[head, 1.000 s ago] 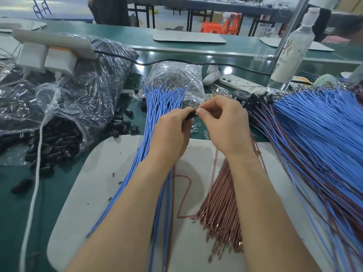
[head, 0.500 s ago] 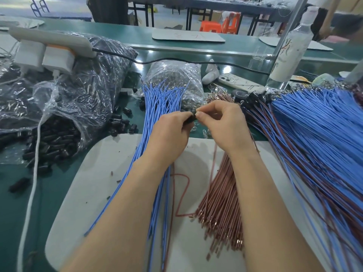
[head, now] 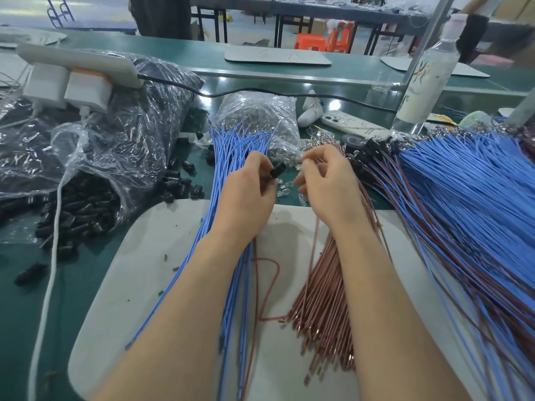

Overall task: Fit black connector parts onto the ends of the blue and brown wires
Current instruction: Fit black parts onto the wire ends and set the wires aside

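Black tubular connector (head: 277, 171): left hand (head: 246, 195); thin brown wire (head: 314, 241): right hand (head: 327, 180).

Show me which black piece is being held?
The black connector pinched in the left hand; the other black connectors lie loose on the green table by the plastic bag.

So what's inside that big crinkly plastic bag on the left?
Small black connector parts, spilling from the open mouth of the plastic bag onto the green table. Further back, its shiny wrinkles and a white power strip on top hide the rest.
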Demonstrator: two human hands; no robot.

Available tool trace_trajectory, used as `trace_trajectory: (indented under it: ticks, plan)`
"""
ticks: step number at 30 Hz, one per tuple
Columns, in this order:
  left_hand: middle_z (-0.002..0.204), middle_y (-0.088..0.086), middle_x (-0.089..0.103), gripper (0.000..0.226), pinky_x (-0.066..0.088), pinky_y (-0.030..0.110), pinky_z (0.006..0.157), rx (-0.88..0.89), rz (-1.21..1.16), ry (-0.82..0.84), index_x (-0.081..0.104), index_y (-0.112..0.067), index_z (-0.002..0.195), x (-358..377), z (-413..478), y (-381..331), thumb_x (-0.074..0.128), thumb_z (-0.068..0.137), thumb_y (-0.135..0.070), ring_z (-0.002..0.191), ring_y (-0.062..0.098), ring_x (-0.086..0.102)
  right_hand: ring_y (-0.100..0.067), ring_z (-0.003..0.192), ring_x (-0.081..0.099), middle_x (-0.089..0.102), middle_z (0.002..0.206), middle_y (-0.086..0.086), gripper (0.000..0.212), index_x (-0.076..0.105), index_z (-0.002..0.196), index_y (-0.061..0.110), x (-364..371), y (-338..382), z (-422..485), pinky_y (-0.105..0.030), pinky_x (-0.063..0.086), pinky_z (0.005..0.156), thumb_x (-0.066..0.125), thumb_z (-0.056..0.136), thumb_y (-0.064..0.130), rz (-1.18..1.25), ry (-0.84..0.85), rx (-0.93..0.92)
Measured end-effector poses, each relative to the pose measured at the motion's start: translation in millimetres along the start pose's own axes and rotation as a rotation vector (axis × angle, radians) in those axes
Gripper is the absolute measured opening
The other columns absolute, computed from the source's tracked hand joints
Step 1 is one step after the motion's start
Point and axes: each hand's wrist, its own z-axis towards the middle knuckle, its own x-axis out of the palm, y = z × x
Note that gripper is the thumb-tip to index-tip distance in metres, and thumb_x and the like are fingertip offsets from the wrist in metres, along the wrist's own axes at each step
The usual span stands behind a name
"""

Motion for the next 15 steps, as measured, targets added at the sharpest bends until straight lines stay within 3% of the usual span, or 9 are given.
trace_trajectory:
  ticks: [3,5,8,13,15]
  plan:
    - [0.077,-0.011,0.057,0.017,0.045,0.020,0.070,0.002,-0.052,0.012,0.046,-0.018,0.094,-0.2,0.0,0.2,0.058,0.089,-0.006,0.074,0.015,0.058,-0.015,0.071,0.064,0.066,0.075,0.003,0.015,0.061,0.084,0.030,3.2,2.4,-1.3,-0.033,0.054,0.074,0.056,0.092,0.019,-0.020,0.103,-0.031]
    - [0.076,-0.010,0.059,0.016,0.044,0.017,0.066,0.015,-0.073,0.018,0.047,-0.018,0.093,0.3,-0.2,-0.5,0.057,0.090,-0.006,0.071,0.012,0.058,-0.008,0.068,0.060,0.064,0.073,0.006,0.002,0.064,0.089,0.025,3.9,2.6,-2.0,-0.020,0.049,0.071,0.066,0.088,0.026,-0.034,0.136,-0.063]
    - [0.075,-0.006,0.062,0.008,0.045,0.020,0.064,0.024,-0.065,0.029,0.053,-0.014,0.092,1.8,-0.5,-1.1,0.057,0.089,-0.008,0.068,0.012,0.058,0.001,0.062,0.054,0.059,0.069,0.010,0.011,0.062,0.086,0.024,3.0,2.6,-3.3,-0.005,0.039,0.060,0.072,0.083,0.025,-0.128,0.079,-0.103]
    - [0.069,-0.005,0.062,0.006,0.046,0.025,0.063,0.019,0.041,-0.016,0.065,-0.013,0.086,1.5,0.3,1.8,0.060,0.089,-0.012,0.062,0.008,0.055,0.001,0.061,0.053,0.061,0.069,0.007,0.015,0.061,0.083,0.021,1.2,9.2,-7.0,-0.007,0.039,0.062,0.074,0.081,0.028,-0.166,0.032,-0.162]
    - [0.070,0.000,0.066,0.008,0.049,0.029,0.063,0.015,0.025,-0.015,0.067,-0.011,0.087,1.4,-0.3,0.3,0.059,0.089,-0.011,0.065,0.013,0.060,-0.001,0.061,0.053,0.061,0.069,0.006,0.016,0.061,0.083,0.019,1.4,10.9,-7.8,-0.008,0.039,0.062,0.075,0.080,0.027,-0.172,0.048,-0.165]
